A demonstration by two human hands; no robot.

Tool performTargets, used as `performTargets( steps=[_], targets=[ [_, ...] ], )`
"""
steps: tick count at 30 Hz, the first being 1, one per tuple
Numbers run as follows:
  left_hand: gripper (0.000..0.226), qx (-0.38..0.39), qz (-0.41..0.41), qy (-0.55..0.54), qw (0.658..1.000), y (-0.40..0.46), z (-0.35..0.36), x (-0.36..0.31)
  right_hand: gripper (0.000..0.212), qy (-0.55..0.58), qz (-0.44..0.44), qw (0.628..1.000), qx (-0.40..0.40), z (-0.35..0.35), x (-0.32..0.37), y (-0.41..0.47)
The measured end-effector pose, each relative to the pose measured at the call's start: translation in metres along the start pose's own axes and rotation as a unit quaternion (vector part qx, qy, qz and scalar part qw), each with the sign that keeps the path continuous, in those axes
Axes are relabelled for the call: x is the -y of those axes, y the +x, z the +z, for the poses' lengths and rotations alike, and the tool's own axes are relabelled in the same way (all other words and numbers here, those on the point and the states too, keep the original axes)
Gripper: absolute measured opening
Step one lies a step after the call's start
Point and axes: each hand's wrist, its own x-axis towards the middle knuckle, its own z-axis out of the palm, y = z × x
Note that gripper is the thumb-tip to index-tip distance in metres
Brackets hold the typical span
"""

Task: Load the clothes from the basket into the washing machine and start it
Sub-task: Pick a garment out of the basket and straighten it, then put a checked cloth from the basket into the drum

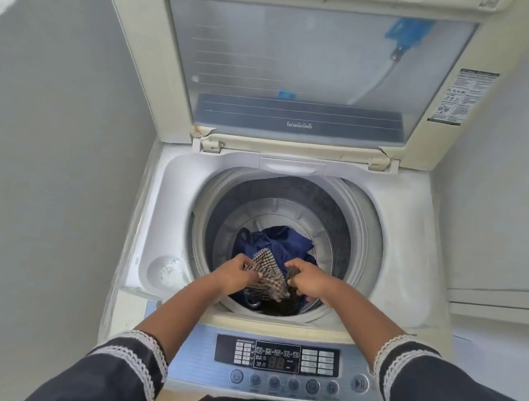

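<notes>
Dark lace-trimmed sleeves point(134, 358) reach over the control panel point(277, 366). Left hand point(234, 276) and right hand point(309, 281) each pinch the checked cloth point(265, 280) with curled fingers, low in the drum point(286, 234) above navy clothes point(272, 239). A sleeve may brush a button; cloth could catch on the drum's front rim.

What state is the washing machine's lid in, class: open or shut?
Open. The lid stands raised behind the drum, leaving the clothes inside in plain view, with both hands reaching in.
</notes>
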Motion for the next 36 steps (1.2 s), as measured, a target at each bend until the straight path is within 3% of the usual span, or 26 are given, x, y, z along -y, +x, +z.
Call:
performTargets(
  steps=[6,16,20,27,36],
  targets=[
    [0.036,-0.062,0.057,-0.052,0.995,-0.013,-0.007,-0.011,0.038,0.008,-0.012,0.998,-0.063,-0.003,-0.004,-0.006],
    [0.025,-0.059,0.167,-0.132,0.975,-0.075,0.015,-0.018,0.032,-0.004,-0.126,0.969,-0.214,0.003,-0.009,-0.091],
    [0.015,-0.041,0.222,-0.206,0.952,-0.117,0.033,-0.014,0.03,0.011,-0.17,0.943,-0.284,0.028,-0.026,-0.142],
    [0.022,0.022,0.294,-0.226,0.928,-0.182,0.064,0.009,0.025,0.11,-0.236,0.849,-0.459,0.092,-0.065,-0.212],
    [0.019,0.128,0.294,-0.145,0.936,-0.223,0.145,0.056,0.027,0.187,-0.189,0.81,-0.523,0.191,-0.17,-0.279]
  ],
)
